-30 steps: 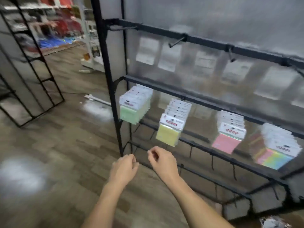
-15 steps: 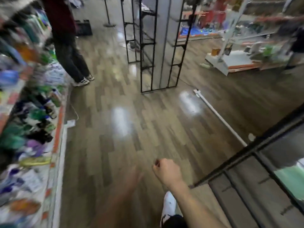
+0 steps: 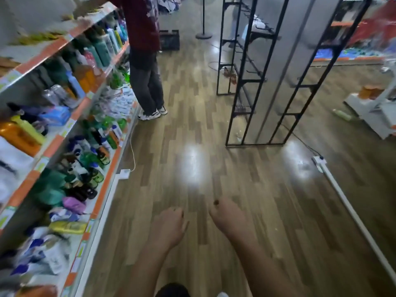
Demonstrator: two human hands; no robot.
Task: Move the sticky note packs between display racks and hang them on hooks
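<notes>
Both hands loosely curled, holding nothing
I see left hand (image 3: 171, 225), right hand (image 3: 228, 218) over wood floor (image 3: 192, 146); black display rack (image 3: 255, 82) well ahead

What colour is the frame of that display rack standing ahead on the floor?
Black, seen in the head view: the display rack.

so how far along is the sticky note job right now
Nothing here shows as done. No packs are in view. The left hand and right hand are loosely curled and carry nothing. The black rack ahead shows mostly bare hooks, so fetching and hanging packs is still left.
</notes>
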